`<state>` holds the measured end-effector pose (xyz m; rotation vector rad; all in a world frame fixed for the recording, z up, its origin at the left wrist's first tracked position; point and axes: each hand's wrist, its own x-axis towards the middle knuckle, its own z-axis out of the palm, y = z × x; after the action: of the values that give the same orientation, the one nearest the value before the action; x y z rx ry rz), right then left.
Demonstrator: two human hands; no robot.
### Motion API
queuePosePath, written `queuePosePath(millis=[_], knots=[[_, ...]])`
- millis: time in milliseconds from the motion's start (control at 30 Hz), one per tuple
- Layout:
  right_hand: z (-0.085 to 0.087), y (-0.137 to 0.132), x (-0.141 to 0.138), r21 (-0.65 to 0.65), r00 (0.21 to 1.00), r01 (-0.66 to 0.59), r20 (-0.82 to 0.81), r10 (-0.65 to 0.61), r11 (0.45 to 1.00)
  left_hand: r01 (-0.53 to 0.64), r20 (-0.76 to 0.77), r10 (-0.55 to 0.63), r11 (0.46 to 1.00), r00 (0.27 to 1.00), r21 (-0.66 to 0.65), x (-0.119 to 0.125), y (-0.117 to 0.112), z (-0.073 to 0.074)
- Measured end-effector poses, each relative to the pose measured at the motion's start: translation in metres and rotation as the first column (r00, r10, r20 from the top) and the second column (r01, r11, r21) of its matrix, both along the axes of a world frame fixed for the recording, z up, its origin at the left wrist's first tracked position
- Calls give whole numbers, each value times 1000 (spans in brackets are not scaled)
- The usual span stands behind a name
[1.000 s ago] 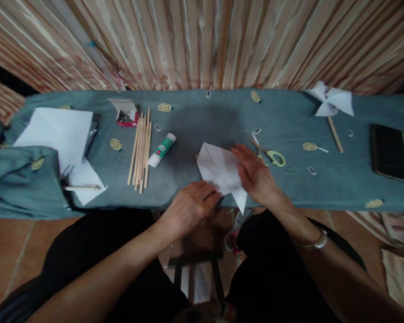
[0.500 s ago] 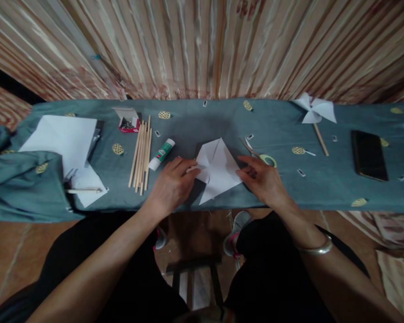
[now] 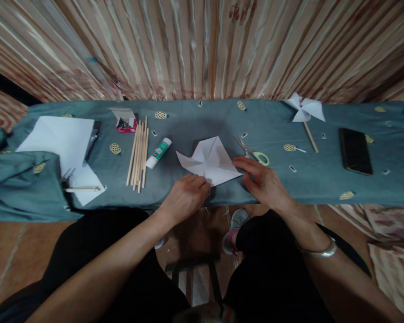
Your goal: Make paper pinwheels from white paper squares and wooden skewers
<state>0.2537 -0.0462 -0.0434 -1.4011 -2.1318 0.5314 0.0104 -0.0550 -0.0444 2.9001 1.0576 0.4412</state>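
A white paper pinwheel blank (image 3: 215, 159) with cut, partly raised flaps lies on the cloth in front of me. My left hand (image 3: 188, 193) is closed at its near edge, pinching a flap there; the fingertips are partly hidden. At the right corner, my right hand (image 3: 264, 181) has its fingers apart, the index finger resting by the paper's edge and the thumb below it. Just beyond that hand lie scissors (image 3: 261, 158) with green handles. A glue stick (image 3: 159, 153) is to the left of the paper.
Wooden sticks (image 3: 138, 154) lie in a bundle at left, beside an open red box (image 3: 125, 122) of small metal pieces. Paper sheets (image 3: 62, 139) are further left. A pinwheel on a stick (image 3: 305, 109) and a phone (image 3: 356, 151) lie at right on the green cloth (image 3: 195, 121).
My left hand has moved from the paper's left flap to its near edge. The left flap now stands free, and the near point is folded up. My right hand stays by the right corner.
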Motion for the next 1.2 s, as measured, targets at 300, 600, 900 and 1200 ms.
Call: queuePosePath(millis=[300,600,900,1200], knots=[[13,-19,0,-269,974,-149,-207,94,952,79,6,-79,997,997,-13,-14,-19,0],[0,-7,-5,-340,941,-93,-336,-29,936,111,-6,-112,993,994,-44,-10,-22,-7],[-22,-1,-23,-100,976,37,-208,-57,994,114,119,-107,992,987,-57,-2,-25,-6],[-25,0,-29,-42,990,21,-139,-26,999,132,121,-132,991,984,7,1,-24,-9]])
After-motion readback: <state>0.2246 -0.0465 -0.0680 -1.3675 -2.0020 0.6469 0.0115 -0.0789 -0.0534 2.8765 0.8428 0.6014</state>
